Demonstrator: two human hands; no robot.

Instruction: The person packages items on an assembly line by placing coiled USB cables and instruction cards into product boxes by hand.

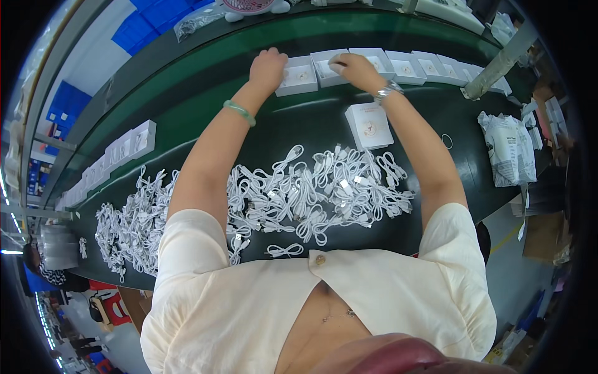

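Observation:
A row of open white boxes [408, 67] runs along the far side of the dark table. My left hand [268, 67] is closed at the outer left edge of the leftmost open box [296, 78], its fingertips hidden. Over the second box [325, 70], my right hand [356, 70] has its fingers pinched together. A small pale piece shows at those fingertips, too unclear to name. Nearer me, below the right wrist, lies a stack of white printed cards or booklets [369, 126]. Between my arms spreads a big heap of white coiled charging cables [311, 193].
More open white boxes [128, 148] line up at the left. A white plastic package [509, 149] lies at the right, near a metal post [501, 61]. Behind the row runs a raised ledge with a pink fan [249, 5] and blue bins [152, 22].

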